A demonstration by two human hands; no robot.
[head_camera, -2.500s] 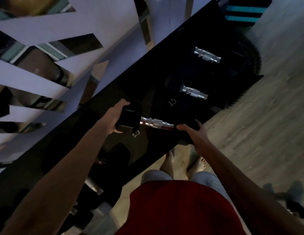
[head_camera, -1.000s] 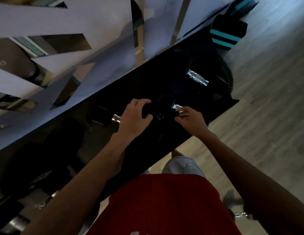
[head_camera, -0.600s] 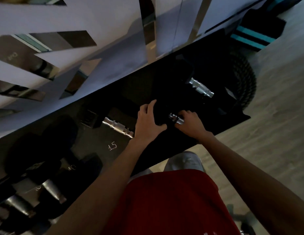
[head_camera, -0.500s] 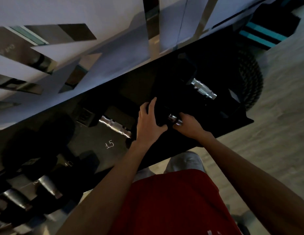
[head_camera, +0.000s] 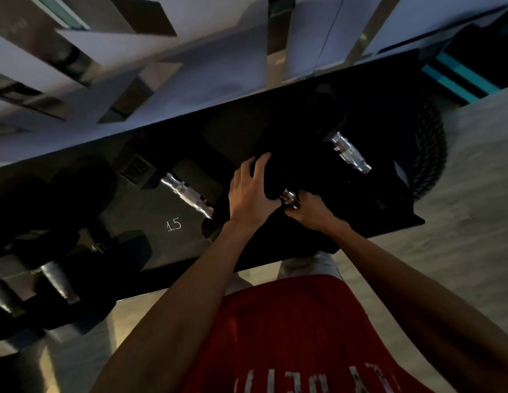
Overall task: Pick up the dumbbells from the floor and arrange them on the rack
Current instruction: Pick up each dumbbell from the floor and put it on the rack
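A black dumbbell rack [head_camera: 150,222] runs across the view against the wall. My left hand [head_camera: 251,191] grips the black head of the middle dumbbell [head_camera: 288,195] on the top shelf. My right hand [head_camera: 311,209] wraps around its chrome handle, of which only a short piece shows. A second dumbbell [head_camera: 187,195], marked 15, lies to the left on the same shelf. A third dumbbell [head_camera: 350,153] lies to the right, its black heads lost in the dark.
Larger dumbbells [head_camera: 57,282] sit on the lower tier at the left. A black tyre [head_camera: 431,148] leans at the rack's right end, with a black and teal box [head_camera: 468,72] behind it. Pale wood floor [head_camera: 459,222] spreads to the right. Mirror strips cover the wall.
Both hands left the 15 dumbbell at the left and moved to the middle dumbbell, where they have stayed. The view has swung slightly left.
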